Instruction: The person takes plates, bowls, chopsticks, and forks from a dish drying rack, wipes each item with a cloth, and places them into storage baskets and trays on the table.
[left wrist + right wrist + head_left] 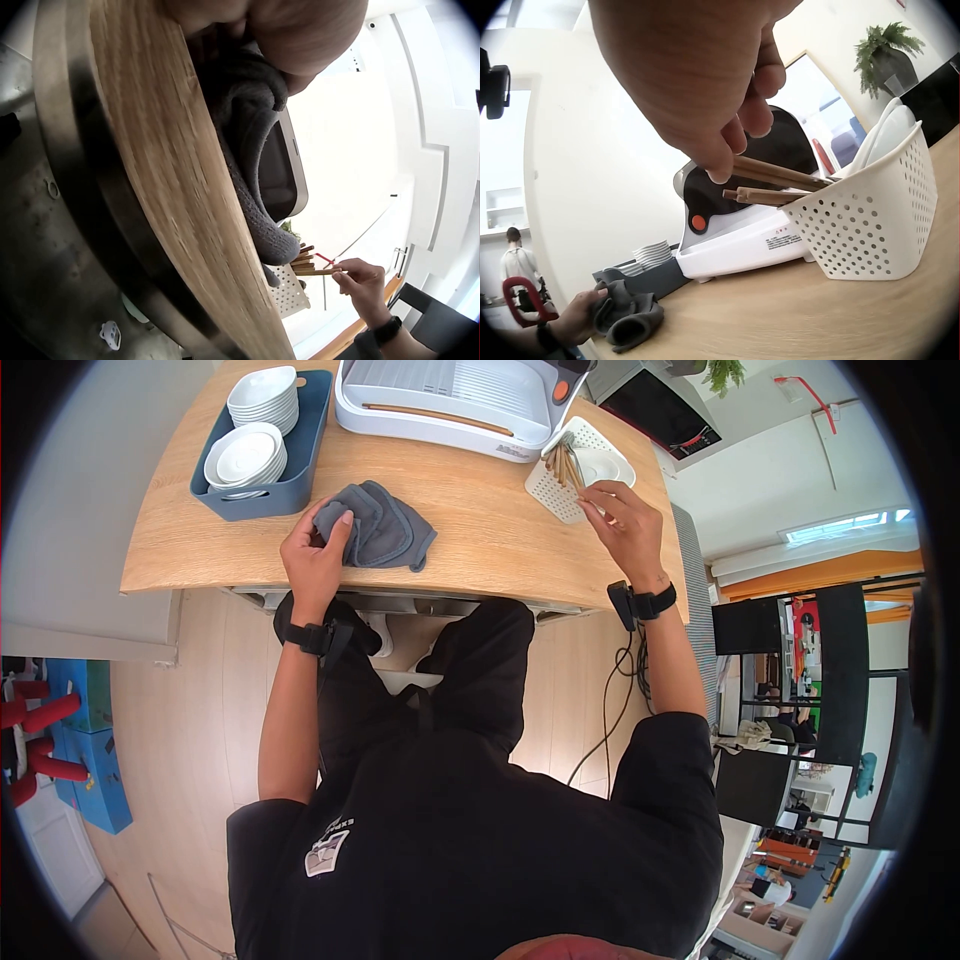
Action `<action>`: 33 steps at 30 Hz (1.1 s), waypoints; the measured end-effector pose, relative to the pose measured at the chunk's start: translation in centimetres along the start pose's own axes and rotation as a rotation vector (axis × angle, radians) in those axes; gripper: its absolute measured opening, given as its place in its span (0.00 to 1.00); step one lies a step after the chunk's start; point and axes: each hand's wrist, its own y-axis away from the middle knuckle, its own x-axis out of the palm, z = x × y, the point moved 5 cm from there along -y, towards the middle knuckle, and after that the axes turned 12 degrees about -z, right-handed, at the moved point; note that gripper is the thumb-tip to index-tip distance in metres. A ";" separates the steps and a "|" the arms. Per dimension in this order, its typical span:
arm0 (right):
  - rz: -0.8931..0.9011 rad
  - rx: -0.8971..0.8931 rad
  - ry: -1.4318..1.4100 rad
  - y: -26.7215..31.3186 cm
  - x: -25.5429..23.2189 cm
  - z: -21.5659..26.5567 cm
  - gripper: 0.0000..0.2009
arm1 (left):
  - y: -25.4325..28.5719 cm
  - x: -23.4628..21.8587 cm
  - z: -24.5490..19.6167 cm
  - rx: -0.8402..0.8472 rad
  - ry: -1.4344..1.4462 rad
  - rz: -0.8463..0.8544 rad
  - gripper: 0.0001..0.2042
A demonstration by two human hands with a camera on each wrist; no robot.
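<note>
My left hand (313,560) grips one side of a crumpled dark grey cloth (388,535) near the table's front edge. In the left wrist view the cloth (262,225) hangs in thick folds below the fingers. My right hand (630,532) is over a white perforated basket (549,492) at the right. Thumb and fingertips pinch the end of a slim wooden handle (321,273) that leans out of the basket. Several more wooden handles (769,196) stick out beside it. White dishes (889,135) stand in the same basket, behind the handles.
A blue-grey bin (240,510) holds stacked white bowls and dishes at the left. At the back stands a white dish rack (440,435) with an orange button. A dark-fronted appliance (655,415) is beyond the basket. A black cable (610,730) hangs from the right wrist.
</note>
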 end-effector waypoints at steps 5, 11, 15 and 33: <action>-0.137 0.003 -0.026 -0.6 -2.6 1.5 0.09 | 0.0 0.0 0.0 0.000 -0.004 -0.001 0.17; -0.280 0.295 -0.046 -1.1 -6.8 0.0 0.08 | 0.0 -0.1 -0.1 0.003 -0.025 -0.001 0.17; -0.424 0.546 -0.206 -0.2 -9.2 -3.0 0.08 | 0.1 -0.1 -0.3 0.014 -0.052 -0.004 0.17; -0.842 0.988 -0.887 8.7 -9.1 -3.4 0.12 | -0.2 -0.1 0.4 -0.001 -0.017 -0.019 0.16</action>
